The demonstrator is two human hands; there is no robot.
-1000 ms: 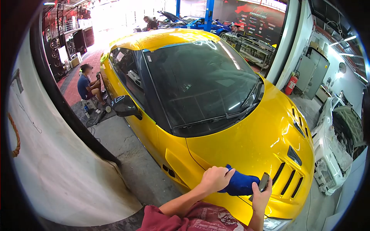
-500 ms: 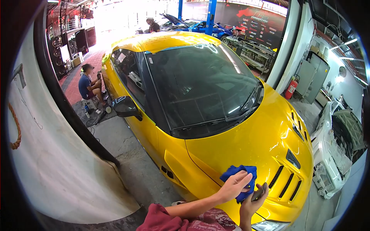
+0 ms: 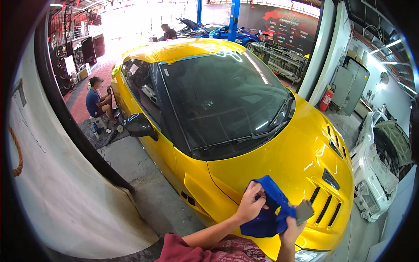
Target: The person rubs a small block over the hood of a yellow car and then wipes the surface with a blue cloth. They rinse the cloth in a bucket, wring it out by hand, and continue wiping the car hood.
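A blue cloth (image 3: 271,187) is spread between my two hands, over the front of a yellow car's hood (image 3: 248,168). My left hand (image 3: 251,204) pinches its upper left side, fingers curled in. At the lower right, my right hand (image 3: 291,231) grips the cloth's other side together with a small flat grey-brown block (image 3: 304,212), which juts out past the fingers. A patch of yellow shows through the cloth's middle. Just right of the block lie the hood's dark vent slots (image 3: 324,210). The headlight (image 3: 310,255) is partly below my right wrist.
A side mirror (image 3: 140,125) sticks out on the car's left. Beyond it a person (image 3: 98,102) sits low beside the car; another person (image 3: 168,32) stands at the back. White body parts (image 3: 371,187) and a fire extinguisher (image 3: 326,99) are at right. A pale curved panel (image 3: 78,174) stands left.
The bunched blue cloth has been opened out between my hands. My left hand has moved left, away from the right; the block now shows more plainly in my right hand.
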